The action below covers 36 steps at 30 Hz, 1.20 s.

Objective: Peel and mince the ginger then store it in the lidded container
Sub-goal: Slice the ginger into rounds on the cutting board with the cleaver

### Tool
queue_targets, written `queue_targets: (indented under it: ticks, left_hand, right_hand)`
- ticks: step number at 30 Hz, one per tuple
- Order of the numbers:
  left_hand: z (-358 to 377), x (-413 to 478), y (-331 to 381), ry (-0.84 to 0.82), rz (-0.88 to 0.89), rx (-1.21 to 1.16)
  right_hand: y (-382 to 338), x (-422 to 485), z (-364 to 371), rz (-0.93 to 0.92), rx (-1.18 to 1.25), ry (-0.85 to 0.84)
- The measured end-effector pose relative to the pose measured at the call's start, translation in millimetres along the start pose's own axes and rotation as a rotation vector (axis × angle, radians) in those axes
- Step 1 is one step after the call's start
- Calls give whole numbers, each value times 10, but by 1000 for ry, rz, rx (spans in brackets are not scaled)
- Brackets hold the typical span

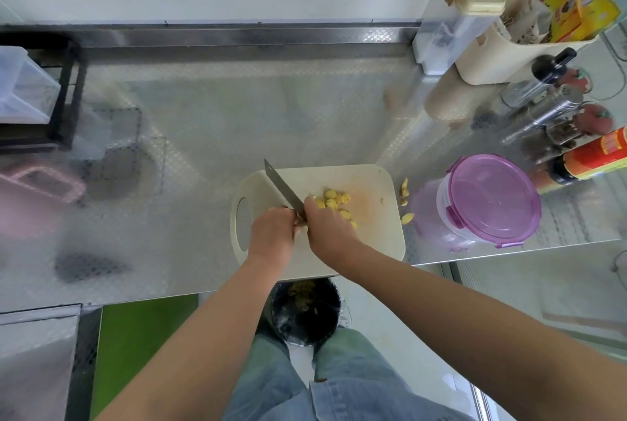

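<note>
Yellow peeled ginger slices (334, 199) lie in a small heap on the cream cutting board (342, 178) at the counter's front edge. My left hand (271, 232) is closed around the handle of a knife (281, 183), and its blade points away to the upper left. My right hand (329, 227) lies curled over the near side of the ginger heap, fingertips against the blade's heel. What is under its fingers is hidden. The clear container with a purple clip lid (492, 198) stands closed just right of the board.
Ginger scraps (404, 188) lie on the steel counter (203, 115) between board and container. Bottles, shakers and a red can (597, 159) crowd the right side. A black rack (68, 91) stands far left. A black bin (305, 310) with peelings sits below the board, between my legs.
</note>
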<state>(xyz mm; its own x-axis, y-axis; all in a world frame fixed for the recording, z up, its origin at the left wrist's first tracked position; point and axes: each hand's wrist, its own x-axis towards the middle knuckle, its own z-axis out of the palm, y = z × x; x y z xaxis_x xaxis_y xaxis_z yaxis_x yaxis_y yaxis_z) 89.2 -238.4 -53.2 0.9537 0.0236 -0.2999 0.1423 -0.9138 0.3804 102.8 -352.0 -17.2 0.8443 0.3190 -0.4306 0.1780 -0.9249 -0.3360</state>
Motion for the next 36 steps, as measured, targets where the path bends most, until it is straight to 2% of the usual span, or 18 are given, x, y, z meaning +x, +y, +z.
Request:
queue_targets:
  ticks: [26,36]
  left_hand:
    - [83,15,-59,60,50,14]
    - [68,-14,-75,85,52,-57]
  right_hand:
    - [144,-90,150,-9,-41,-10]
    - [92,43,164,23,-2,22]
